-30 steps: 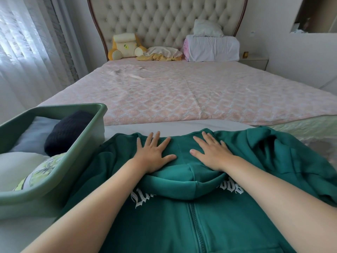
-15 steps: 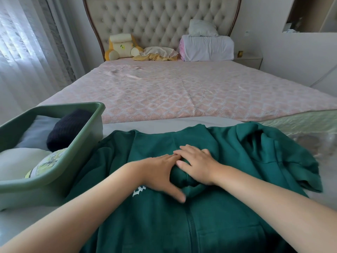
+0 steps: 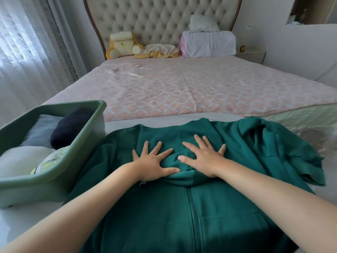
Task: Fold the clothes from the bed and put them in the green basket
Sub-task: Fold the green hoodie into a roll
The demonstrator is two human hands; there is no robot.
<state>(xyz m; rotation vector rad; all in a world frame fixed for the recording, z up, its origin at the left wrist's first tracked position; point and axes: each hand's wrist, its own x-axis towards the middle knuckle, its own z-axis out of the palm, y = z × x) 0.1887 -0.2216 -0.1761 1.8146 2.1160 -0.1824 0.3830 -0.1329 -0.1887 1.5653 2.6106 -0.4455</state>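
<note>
Two hands are pressing flat on the hoodie (image 3: 182, 216): the left hand (image 3: 153, 161) on the side nearer the basket (image 3: 36, 190), the right hand (image 3: 204, 159) on the side away from it. Each grip is spreading wide, fingers splayed, holding nothing, only pinning the hood (image 3: 180, 177) down over the chest.

Risks, as I am judging them: the hood is looking thick and springy, so it may be popping back up once the palms lift, spoiling any fold laid over it. The sleeve (image 3: 291, 152) on the side far from the basket is lying bunched and crumpled; folding it in that way would be leaving a lopsided bundle. The basket is already holding a dark knit (image 3: 71, 128) and pale pieces (image 3: 21, 157), so a bulky bundle may be sitting high or slipping over the rim.

The hoodie is lying face up just beside the basket, its near shoulder seeming to touch the basket wall, on a pale surface in front of the bed (image 3: 182, 92). It is deep green and heavy-looking, with the zip (image 3: 193, 207) closed and a pocket edge showing.
</note>
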